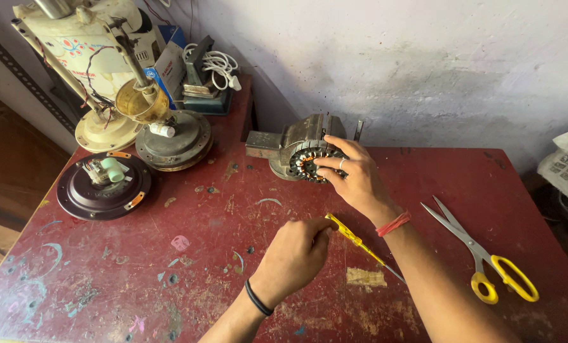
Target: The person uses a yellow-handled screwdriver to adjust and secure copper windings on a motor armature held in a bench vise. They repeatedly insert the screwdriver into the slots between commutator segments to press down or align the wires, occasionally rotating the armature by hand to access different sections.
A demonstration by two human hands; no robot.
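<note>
Stator [310,164] sits in the vise [290,145], far middle of the table [170,254]. Right hand [354,178] pinches its rim; left hand [293,254] is closed on a yellow screwdriver [360,244] — probing stage, I'd judge. Next needs the tip brought to the windings. Scissors [487,260] lie right.

Scuffed red table [220,216], yellow-handled scissors [487,260], yellow screwdriver [360,244], dark fan motor housing [103,185]

One scissors [484,257], one screwdriver [360,244] (yellow), one stator [309,165]
</note>
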